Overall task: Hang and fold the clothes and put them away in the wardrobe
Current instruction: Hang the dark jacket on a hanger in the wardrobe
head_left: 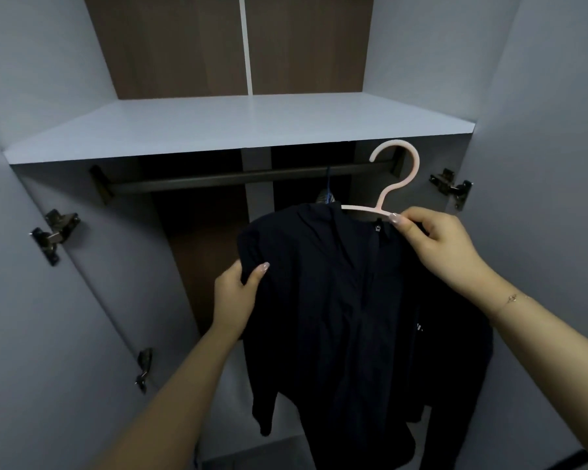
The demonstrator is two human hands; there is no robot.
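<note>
right hand (435, 242): fingers curled, pinching the arm of the pink hanger (392, 184) right next to its neck, thumb tip on top of the bar. bit of the collar is caught under my fingers too.

left hand (238, 293): gripping the left shoulder of the black jacket (336, 300), thumb across the front, other fingers tucked behind the fabric so can't see those.

black jacket: draped on the hanger, stretched between my two hands. hood flopped at the top, zip running down the middle, one sleeve dangling below my left forearm. the rest hangs down out of the bottom of the view.

pink hanger: hook is up and just in front of the right end of the wardrobe rail (218, 179), not over it yet as far as I can tell.

wardrobe rail: dark bar under the white shelf (235, 127). there's another hanger (327, 195) with something bluish on it, just behind the jacket's hood.

doors: both swung open, metal hinges (53, 232) showing on each side.
</note>
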